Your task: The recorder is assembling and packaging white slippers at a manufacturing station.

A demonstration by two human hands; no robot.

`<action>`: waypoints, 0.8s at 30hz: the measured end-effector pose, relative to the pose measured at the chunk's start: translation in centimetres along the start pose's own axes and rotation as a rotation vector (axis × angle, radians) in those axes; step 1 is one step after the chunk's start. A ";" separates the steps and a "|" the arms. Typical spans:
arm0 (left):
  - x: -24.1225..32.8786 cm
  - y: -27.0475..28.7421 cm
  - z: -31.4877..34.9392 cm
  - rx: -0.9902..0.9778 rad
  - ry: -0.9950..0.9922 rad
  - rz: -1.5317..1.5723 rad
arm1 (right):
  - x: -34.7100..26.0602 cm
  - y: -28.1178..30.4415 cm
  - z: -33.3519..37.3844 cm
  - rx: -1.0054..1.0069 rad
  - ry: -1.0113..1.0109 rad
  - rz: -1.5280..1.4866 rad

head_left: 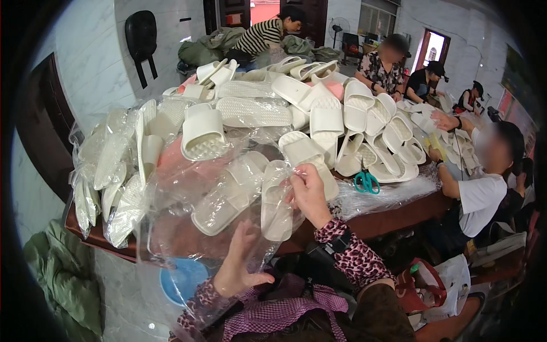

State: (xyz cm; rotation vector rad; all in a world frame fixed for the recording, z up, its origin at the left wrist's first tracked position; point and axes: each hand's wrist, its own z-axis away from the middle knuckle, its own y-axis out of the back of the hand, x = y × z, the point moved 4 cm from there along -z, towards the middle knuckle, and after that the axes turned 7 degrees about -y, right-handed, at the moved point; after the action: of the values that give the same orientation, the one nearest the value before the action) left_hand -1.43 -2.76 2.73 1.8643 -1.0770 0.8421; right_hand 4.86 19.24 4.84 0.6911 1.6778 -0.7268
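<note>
My right hand pinches a clear plastic bag beside a white slipper, which the film covers. Next to that slipper lies another white slipper, sole toward me, also under the film. My left hand is lower down, thumb spread from the fingers, with thin plastic over part of it; it grips nothing. Just above the bag, a white slipper with a quilted footbed rests on the pile. Whether the two slippers lie wholly inside the bag is hard to tell through the glare.
White slippers heap across the brown table, some wrapped. Teal-handled scissors stand near clear film sheets. A blue basin and green sacks sit on the floor. A co-worker in white works at the right.
</note>
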 end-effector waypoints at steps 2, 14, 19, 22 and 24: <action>0.3 -0.1 0.0 0.028 -0.028 -0.055 | 0.0 -1.7 -0.3 -0.015 -0.013 0.020; -1.3 2.5 -0.4 0.310 0.062 0.108 | -0.3 -3.8 0.0 -0.235 -0.133 -0.102; -2.8 3.3 1.0 0.209 0.218 0.241 | -0.3 -2.5 -0.9 -0.292 -0.288 -0.015; -4.1 2.6 2.2 0.157 0.301 0.631 | -0.4 -2.3 -0.7 -0.286 -0.287 0.019; -4.2 2.8 2.9 0.080 0.286 0.599 | -0.6 -1.7 -0.9 -0.243 -0.168 0.093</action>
State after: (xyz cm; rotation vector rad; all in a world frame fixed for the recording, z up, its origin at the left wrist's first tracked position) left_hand -5.24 -4.63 -1.20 1.4264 -1.4499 1.4601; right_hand 3.15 18.82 5.76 0.5178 1.5380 -0.4906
